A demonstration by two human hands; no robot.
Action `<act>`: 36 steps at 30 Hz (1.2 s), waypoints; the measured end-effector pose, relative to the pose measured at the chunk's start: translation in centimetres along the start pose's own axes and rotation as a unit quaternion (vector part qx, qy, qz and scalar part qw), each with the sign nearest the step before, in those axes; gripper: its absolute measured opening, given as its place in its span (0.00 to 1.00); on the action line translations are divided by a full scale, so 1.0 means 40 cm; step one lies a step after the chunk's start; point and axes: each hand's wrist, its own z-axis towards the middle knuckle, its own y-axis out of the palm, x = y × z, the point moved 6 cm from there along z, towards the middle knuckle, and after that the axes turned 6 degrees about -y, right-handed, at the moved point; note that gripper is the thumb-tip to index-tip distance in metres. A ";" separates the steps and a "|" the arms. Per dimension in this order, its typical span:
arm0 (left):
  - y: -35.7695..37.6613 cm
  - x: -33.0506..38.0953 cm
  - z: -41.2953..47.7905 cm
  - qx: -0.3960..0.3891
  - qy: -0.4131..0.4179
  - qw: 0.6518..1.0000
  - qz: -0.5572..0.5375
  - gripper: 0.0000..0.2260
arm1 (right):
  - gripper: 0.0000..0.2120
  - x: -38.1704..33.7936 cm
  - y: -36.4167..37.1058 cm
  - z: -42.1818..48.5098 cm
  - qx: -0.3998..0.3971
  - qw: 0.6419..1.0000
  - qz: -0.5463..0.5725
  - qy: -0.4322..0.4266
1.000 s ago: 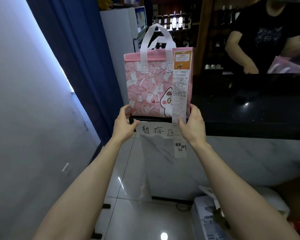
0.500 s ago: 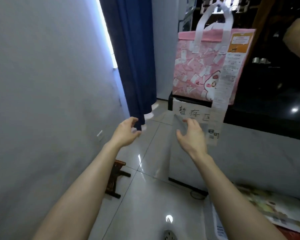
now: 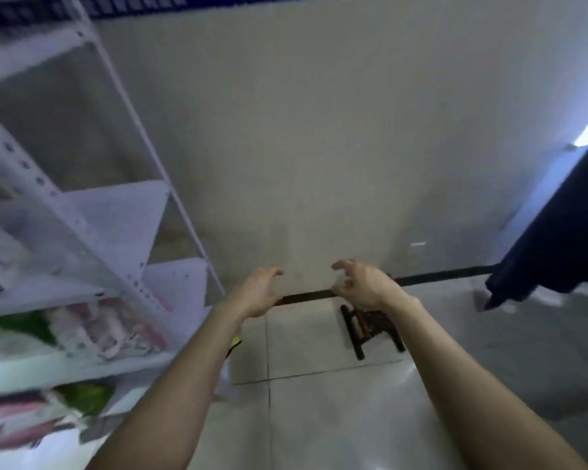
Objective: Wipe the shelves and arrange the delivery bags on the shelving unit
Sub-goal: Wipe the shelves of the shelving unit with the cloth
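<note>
Your left hand (image 3: pixel 257 293) and right hand (image 3: pixel 364 286) are both out in front of you, fingers loosely curled and apart, holding nothing. A small dark stool (image 3: pixel 370 329) stands on the tiled floor (image 3: pixel 319 401) just past your right hand. The white shelving unit (image 3: pixel 116 212) is at your left. Delivery bags (image 3: pixel 109 327) sit on its lower shelves: pink, white, green, too blurred to count. A dark blue curtain (image 3: pixel 564 239) hangs far right.

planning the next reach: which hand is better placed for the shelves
Left, probably. The left hand is empty and nearer the shelves, which stand on its side; the right hand is farther off.
</note>
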 end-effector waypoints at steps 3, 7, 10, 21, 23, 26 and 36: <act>-0.038 -0.122 -0.105 0.045 -0.081 0.996 -0.011 0.26 | 0.29 -0.103 0.030 0.095 -0.049 0.995 -0.019 -0.087; -0.032 -0.216 -0.253 0.074 -0.174 0.980 -0.056 0.27 | 0.30 -0.192 0.084 0.148 -0.093 0.980 -0.025 -0.176; -0.006 -0.242 -0.358 0.103 -0.225 0.965 -0.090 0.27 | 0.31 -0.223 0.138 0.156 -0.113 0.968 -0.025 -0.222; 0.094 -0.234 -0.508 0.130 -0.316 0.935 -0.101 0.27 | 0.32 -0.242 0.285 0.112 -0.178 0.935 -0.020 -0.307; 0.105 -0.234 -0.503 0.134 -0.321 0.932 -0.104 0.26 | 0.32 -0.234 0.291 0.117 -0.180 0.933 -0.018 -0.311; 0.130 -0.243 -0.489 0.131 -0.323 0.930 -0.117 0.27 | 0.31 -0.222 0.309 0.138 -0.185 0.930 -0.017 -0.316; 0.258 -0.363 -0.353 0.079 -0.344 0.920 -0.172 0.27 | 0.29 -0.199 0.419 0.305 -0.244 0.909 -0.068 -0.330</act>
